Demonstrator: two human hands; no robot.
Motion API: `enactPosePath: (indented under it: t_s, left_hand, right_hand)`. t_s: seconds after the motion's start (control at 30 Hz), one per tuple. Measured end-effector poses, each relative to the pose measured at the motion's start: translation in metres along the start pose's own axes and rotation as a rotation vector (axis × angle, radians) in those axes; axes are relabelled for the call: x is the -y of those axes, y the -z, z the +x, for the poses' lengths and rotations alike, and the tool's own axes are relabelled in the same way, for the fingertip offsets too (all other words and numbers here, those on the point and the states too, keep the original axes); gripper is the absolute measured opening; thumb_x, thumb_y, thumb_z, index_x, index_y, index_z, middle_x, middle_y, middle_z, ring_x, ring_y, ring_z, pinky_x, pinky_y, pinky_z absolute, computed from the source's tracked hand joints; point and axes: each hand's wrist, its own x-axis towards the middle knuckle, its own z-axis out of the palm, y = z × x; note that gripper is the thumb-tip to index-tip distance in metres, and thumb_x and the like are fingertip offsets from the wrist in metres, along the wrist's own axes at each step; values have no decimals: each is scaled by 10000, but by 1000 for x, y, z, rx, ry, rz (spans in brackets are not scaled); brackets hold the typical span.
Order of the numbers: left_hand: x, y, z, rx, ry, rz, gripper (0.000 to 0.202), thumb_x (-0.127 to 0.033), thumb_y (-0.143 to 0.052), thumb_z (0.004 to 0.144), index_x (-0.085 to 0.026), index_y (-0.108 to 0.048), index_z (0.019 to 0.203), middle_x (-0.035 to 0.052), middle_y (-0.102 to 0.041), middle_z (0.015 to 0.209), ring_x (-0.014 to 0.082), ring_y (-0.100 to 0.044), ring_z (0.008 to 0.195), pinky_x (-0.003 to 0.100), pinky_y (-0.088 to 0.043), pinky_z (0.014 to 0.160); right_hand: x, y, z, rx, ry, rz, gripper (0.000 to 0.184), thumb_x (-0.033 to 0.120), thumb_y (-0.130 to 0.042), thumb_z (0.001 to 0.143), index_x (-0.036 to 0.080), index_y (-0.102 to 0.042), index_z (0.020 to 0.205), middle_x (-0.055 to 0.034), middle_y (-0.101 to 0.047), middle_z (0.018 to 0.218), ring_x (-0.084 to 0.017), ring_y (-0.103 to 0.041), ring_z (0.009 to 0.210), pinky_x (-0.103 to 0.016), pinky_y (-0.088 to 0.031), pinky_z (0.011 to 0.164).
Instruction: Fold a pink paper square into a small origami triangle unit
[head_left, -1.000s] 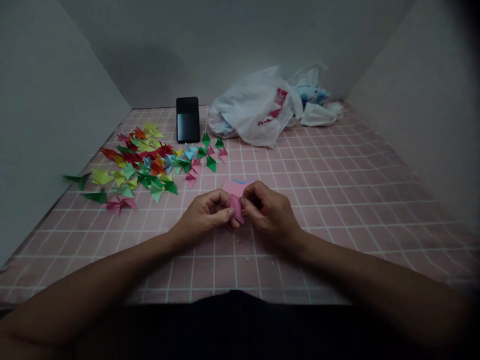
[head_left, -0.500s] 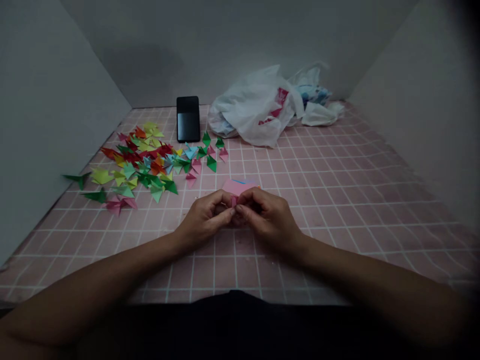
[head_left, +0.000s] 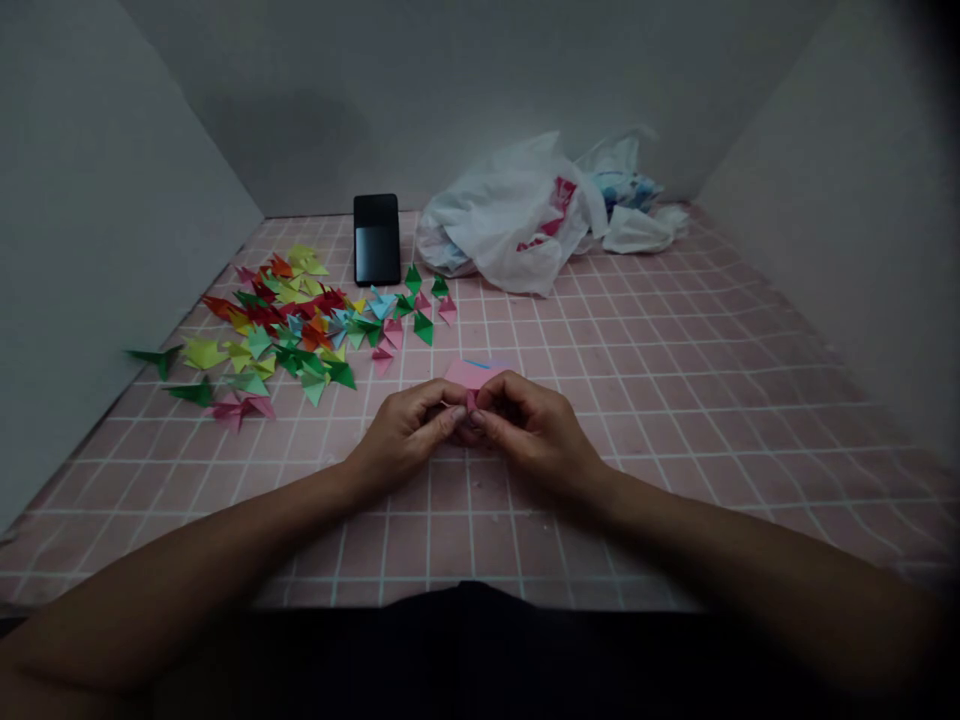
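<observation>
Between my fingertips is a small folded piece of pink paper (head_left: 471,401), mostly covered by the fingers. My left hand (head_left: 415,424) pinches it from the left, and my right hand (head_left: 536,425) pinches it from the right, so the thumbs nearly meet. Just beyond the fingers lie flat sheets of coloured paper (head_left: 474,374), pink on top with a blue edge showing; the hands partly hide them. A pile of folded paper cranes (head_left: 292,325) in red, yellow, green, blue and pink spreads over the table to the left.
A black phone (head_left: 376,240) stands at the back, left of a crumpled white plastic bag (head_left: 510,215). Right of that are a smaller bag with blue marks (head_left: 626,185) and a white tissue (head_left: 641,230). Pale walls enclose the pink checked tablecloth (head_left: 675,400).
Both hands keep their pinch on the pink paper, with the fingers shifting only slightly. The left thumb has drawn back a little, so more of the paper shows.
</observation>
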Motion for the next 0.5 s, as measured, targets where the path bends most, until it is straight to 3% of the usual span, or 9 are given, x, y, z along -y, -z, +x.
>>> enactPosePath:
  t_s: [0.17,0.5]
  left_hand:
    - [1,0,0,-7,10,7,114,-238,-588,934,-144,-651,946,26,-703,851,120,-708,748,230,-599,715]
    - [2,2,-2,-11,5,127,106,-247,-566,927,-160,-625,937,17,-716,777,142,-716,710,244,-576,682]
  right_hand:
    - [3,1,1,3,38,-70,147,200,-632,884,189,-551,762,4,-599,735,-120,-527,671,-265,-404,629]
    - [4,4,1,59,37,-46,139,181,-544,919,172,-610,796,3,-631,719,-116,-546,652,-257,-416,633]
